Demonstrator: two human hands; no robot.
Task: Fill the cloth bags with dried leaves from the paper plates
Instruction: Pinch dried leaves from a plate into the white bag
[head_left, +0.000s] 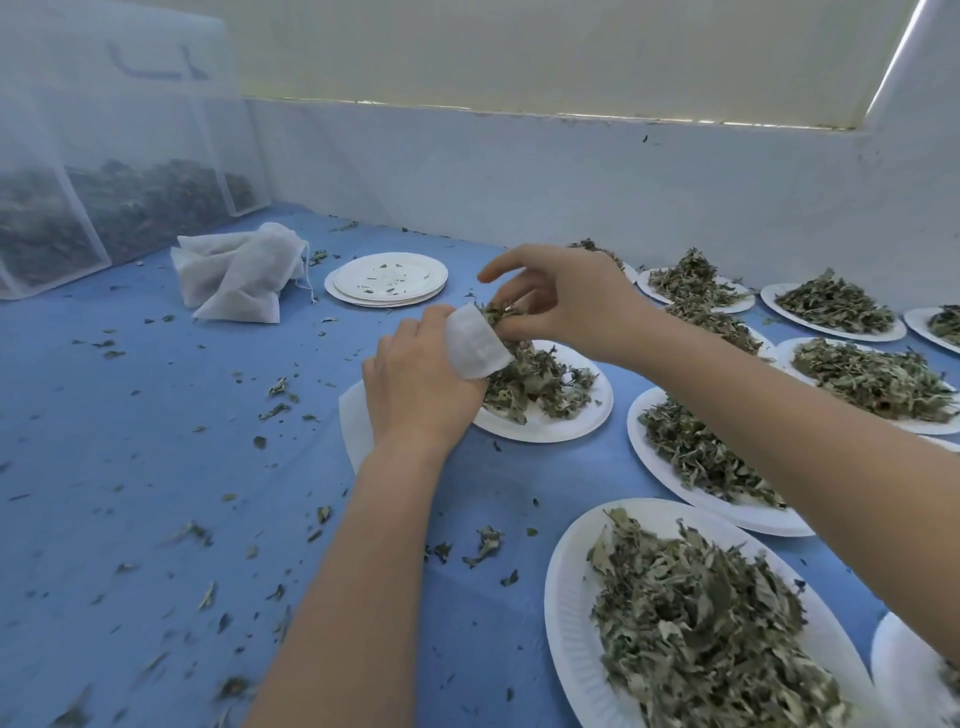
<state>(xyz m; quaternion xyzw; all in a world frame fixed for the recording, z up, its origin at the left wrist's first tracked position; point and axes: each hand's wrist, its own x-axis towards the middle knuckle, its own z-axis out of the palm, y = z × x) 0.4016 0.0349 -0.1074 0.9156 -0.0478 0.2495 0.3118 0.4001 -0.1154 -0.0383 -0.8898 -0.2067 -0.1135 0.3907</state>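
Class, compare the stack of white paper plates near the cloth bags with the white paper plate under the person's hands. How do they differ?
The stack of white paper plates holds only a few leaf crumbs, while the white paper plate under the hands carries a heap of dried green leaves. The stack is several plates deep; the other looks single. The stack lies farther away, beside the pile of white cloth bags; the other lies nearer. Both are round, white and rest on the blue table cover.

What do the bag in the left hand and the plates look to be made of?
The bag held by the left hand: seemingly thin white non-woven or fine cloth, matte; it creases softly.

The plate under it: probably moulded paper, matte white; its rim is faintly ribbed, as on the stack of emptied plates.
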